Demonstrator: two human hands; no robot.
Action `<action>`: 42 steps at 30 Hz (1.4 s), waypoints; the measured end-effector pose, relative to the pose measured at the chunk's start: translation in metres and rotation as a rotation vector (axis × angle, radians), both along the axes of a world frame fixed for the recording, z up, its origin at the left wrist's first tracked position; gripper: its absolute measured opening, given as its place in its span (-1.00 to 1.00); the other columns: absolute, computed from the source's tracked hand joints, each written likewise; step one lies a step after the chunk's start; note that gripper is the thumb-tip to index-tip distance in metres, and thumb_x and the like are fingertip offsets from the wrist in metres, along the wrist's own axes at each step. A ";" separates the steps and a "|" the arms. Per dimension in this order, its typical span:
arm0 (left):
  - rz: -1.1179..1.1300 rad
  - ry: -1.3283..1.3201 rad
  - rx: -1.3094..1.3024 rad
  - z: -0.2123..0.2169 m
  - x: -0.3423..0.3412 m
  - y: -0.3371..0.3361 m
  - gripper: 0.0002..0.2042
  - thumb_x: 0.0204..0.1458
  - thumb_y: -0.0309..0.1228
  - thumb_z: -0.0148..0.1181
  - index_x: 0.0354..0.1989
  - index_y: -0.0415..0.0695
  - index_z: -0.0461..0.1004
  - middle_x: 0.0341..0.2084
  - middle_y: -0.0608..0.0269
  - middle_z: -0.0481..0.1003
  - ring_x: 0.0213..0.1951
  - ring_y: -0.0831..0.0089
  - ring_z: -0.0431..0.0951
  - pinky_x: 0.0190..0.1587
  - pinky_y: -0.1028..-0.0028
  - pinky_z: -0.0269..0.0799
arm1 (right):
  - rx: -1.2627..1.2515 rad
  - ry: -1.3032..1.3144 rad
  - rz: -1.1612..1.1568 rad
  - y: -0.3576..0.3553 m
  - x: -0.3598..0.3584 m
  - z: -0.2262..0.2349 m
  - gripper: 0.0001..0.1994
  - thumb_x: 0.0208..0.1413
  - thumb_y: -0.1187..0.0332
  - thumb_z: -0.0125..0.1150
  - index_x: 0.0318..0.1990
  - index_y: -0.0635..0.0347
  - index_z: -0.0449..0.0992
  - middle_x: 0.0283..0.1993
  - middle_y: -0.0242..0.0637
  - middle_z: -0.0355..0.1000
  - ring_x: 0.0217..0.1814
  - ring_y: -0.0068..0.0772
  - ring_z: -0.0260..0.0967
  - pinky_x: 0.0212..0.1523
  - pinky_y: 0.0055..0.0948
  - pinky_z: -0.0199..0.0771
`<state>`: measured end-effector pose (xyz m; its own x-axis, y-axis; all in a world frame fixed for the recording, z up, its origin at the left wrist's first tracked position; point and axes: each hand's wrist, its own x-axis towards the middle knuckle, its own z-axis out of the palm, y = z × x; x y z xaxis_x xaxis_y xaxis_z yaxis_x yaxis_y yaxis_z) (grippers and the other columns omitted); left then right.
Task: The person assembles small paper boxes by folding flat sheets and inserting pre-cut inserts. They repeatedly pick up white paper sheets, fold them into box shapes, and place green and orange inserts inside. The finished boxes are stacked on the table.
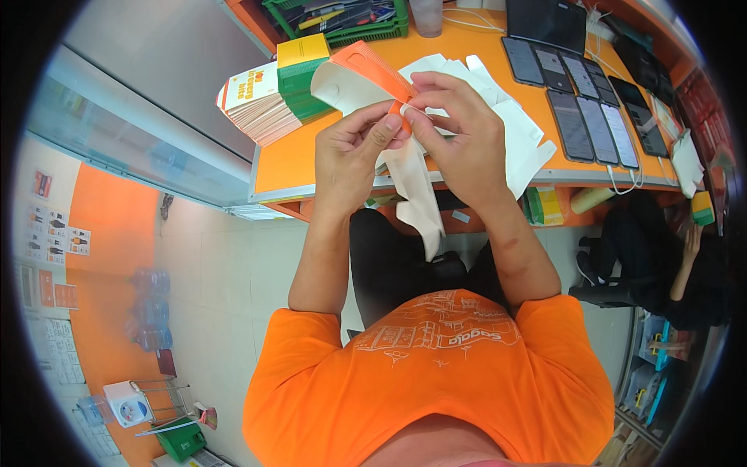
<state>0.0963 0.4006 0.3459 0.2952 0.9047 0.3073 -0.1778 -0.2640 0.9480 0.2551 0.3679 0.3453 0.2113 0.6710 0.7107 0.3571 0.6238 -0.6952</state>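
The left hand (342,167) and right hand (475,140) are working together on an orange-and-white carton piece (363,64), which they are holding up over the near edge of the orange counter (284,167). The left fingers are closing in a pinch, thumb against forefinger, gripping the piece at its narrow middle. The right fingers are also pinching there, thumb and forefinger nearly meeting on the fold, while the others are curving loosely. The fingers are covering the join, so it is perhaps a tab they are pressing, though I cannot tell. The orange panel is rising far and left; a white strip is hanging toward the near side.

On the left, a stack of printed cartons (261,117) is lying in a yellow-and-green band. White sheets (523,144) are spreading right of the hands. Farther right, several phones (570,124) are resting in rows. A green basket (377,33) is standing on the far left.
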 end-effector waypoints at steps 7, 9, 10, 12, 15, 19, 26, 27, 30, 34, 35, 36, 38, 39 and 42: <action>-0.005 -0.098 -0.047 -0.004 0.002 -0.001 -0.69 0.24 -0.43 0.28 0.06 -0.39 0.56 -0.22 0.10 0.64 -0.26 0.51 0.64 -0.14 0.54 0.61 | 0.024 0.110 0.038 0.002 -0.006 -0.005 -0.90 0.10 0.52 0.36 -0.22 0.27 0.66 0.13 -0.14 0.51 0.12 -0.30 0.54 -0.09 -0.40 0.74; 0.003 -0.108 -0.064 -0.004 0.001 -0.002 -0.68 0.24 -0.43 0.29 0.07 -0.39 0.55 -0.22 0.10 0.64 -0.27 0.51 0.64 -0.15 0.55 0.61 | -0.039 0.194 0.091 0.000 -0.007 -0.002 -0.91 0.11 0.51 0.36 -0.22 0.27 0.66 0.14 -0.14 0.51 0.14 -0.31 0.54 -0.08 -0.39 0.74; 0.008 -0.112 -0.073 -0.005 0.001 -0.003 -0.68 0.24 -0.43 0.29 0.07 -0.38 0.55 -0.23 0.10 0.64 -0.27 0.52 0.64 -0.15 0.55 0.61 | -0.072 0.237 0.118 -0.002 -0.008 -0.001 -0.91 0.12 0.51 0.35 -0.22 0.28 0.66 0.15 -0.14 0.51 0.14 -0.31 0.53 -0.08 -0.39 0.74; -0.001 -0.129 -0.064 -0.006 0.001 -0.003 -0.68 0.24 -0.42 0.29 0.07 -0.38 0.55 -0.23 0.11 0.64 -0.27 0.52 0.63 -0.15 0.55 0.61 | -0.089 0.251 0.120 -0.003 -0.010 0.000 -0.90 0.13 0.50 0.35 -0.22 0.28 0.67 0.17 -0.14 0.50 0.16 -0.32 0.52 -0.05 -0.39 0.74; -0.011 -0.131 -0.062 -0.005 0.001 -0.004 -0.67 0.23 -0.41 0.30 0.07 -0.38 0.55 -0.23 0.11 0.64 -0.26 0.52 0.64 -0.15 0.55 0.62 | -0.112 0.292 0.150 -0.004 -0.011 0.000 -0.89 0.14 0.49 0.35 -0.20 0.30 0.67 0.19 -0.13 0.49 0.17 -0.32 0.52 -0.03 -0.39 0.74; -0.025 -0.141 -0.067 -0.006 0.000 -0.004 -0.67 0.24 -0.40 0.30 0.07 -0.39 0.55 -0.24 0.11 0.64 -0.24 0.51 0.64 -0.15 0.56 0.62 | -0.117 0.308 0.145 -0.005 -0.013 0.001 -0.87 0.14 0.48 0.35 -0.19 0.32 0.67 0.20 -0.10 0.49 0.17 -0.31 0.51 -0.01 -0.38 0.73; -0.003 -0.135 -0.082 -0.003 0.004 -0.008 -0.66 0.24 -0.40 0.30 0.08 -0.38 0.54 -0.23 0.11 0.64 -0.25 0.51 0.65 -0.15 0.55 0.62 | -0.130 0.295 0.145 -0.001 -0.009 -0.009 -0.84 0.14 0.44 0.39 -0.17 0.31 0.68 0.21 -0.07 0.49 0.20 -0.28 0.51 0.05 -0.37 0.69; -0.004 -0.136 -0.080 -0.005 0.002 -0.007 -0.66 0.23 -0.40 0.30 0.08 -0.38 0.54 -0.23 0.12 0.64 -0.25 0.51 0.64 -0.15 0.56 0.62 | -0.149 0.319 0.149 -0.006 -0.012 -0.003 -0.83 0.13 0.42 0.40 -0.16 0.31 0.68 0.21 -0.08 0.49 0.20 -0.27 0.51 0.07 -0.34 0.68; -0.002 -0.151 -0.090 -0.009 -0.001 -0.005 -0.66 0.24 -0.40 0.30 0.09 -0.37 0.54 -0.22 0.14 0.63 -0.24 0.52 0.63 -0.14 0.56 0.61 | -0.155 0.292 0.169 -0.011 -0.015 -0.003 -0.80 0.10 0.44 0.40 -0.12 0.28 0.69 0.20 -0.07 0.50 0.21 -0.17 0.51 0.12 -0.24 0.62; -0.041 -0.293 -0.112 -0.017 -0.008 -0.002 -0.68 0.25 -0.39 0.28 0.06 -0.37 0.54 -0.18 0.18 0.62 -0.21 0.55 0.60 -0.13 0.54 0.60 | 0.083 -0.231 0.075 -0.012 -0.005 -0.007 -0.67 0.09 0.54 0.27 0.04 0.23 0.64 0.29 -0.03 0.41 0.32 0.00 0.42 0.24 -0.14 0.48; -0.028 -0.310 -0.107 -0.015 -0.010 -0.003 -0.69 0.25 -0.40 0.27 0.05 -0.37 0.55 -0.17 0.19 0.61 -0.20 0.55 0.60 -0.12 0.53 0.60 | 0.100 -0.338 0.048 -0.014 -0.006 -0.006 -0.62 0.09 0.56 0.23 0.11 0.21 0.60 0.34 -0.01 0.36 0.35 0.02 0.38 0.27 -0.15 0.45; -0.014 -0.324 -0.105 -0.011 -0.011 -0.006 -0.71 0.26 -0.40 0.26 0.04 -0.36 0.55 -0.16 0.19 0.61 -0.19 0.55 0.60 -0.11 0.53 0.60 | 0.113 -0.443 0.021 -0.020 -0.007 -0.003 -0.56 0.09 0.57 0.18 0.17 0.19 0.55 0.38 0.01 0.31 0.38 0.05 0.34 0.31 -0.15 0.42; -0.010 -0.343 -0.115 -0.006 -0.015 -0.007 -0.74 0.25 -0.42 0.26 0.02 -0.35 0.56 -0.14 0.21 0.61 -0.19 0.55 0.60 -0.10 0.51 0.61 | 0.091 -0.473 0.111 -0.021 -0.006 -0.004 -0.46 0.10 0.59 0.12 0.29 0.15 0.44 0.46 0.01 0.21 0.45 0.05 0.25 0.37 -0.15 0.35; -0.020 -0.345 -0.126 -0.003 -0.019 -0.007 -0.75 0.25 -0.44 0.26 0.01 -0.34 0.57 -0.14 0.21 0.60 -0.19 0.55 0.60 -0.09 0.49 0.61 | 0.057 -0.395 0.227 -0.018 -0.002 -0.005 -0.43 0.12 0.59 0.10 0.35 0.12 0.38 0.49 -0.01 0.15 0.48 0.04 0.21 0.40 -0.15 0.31; -0.052 -0.478 -0.214 -0.001 -0.034 -0.009 -0.65 0.25 -0.40 0.21 0.15 -0.30 0.45 -0.06 0.13 0.59 -0.14 0.38 0.65 0.00 0.34 0.62 | -0.061 -0.040 0.340 -0.005 0.020 -0.019 -0.33 0.12 0.58 0.12 0.44 0.09 0.24 0.55 -0.08 0.08 0.53 0.01 0.12 0.45 -0.14 0.23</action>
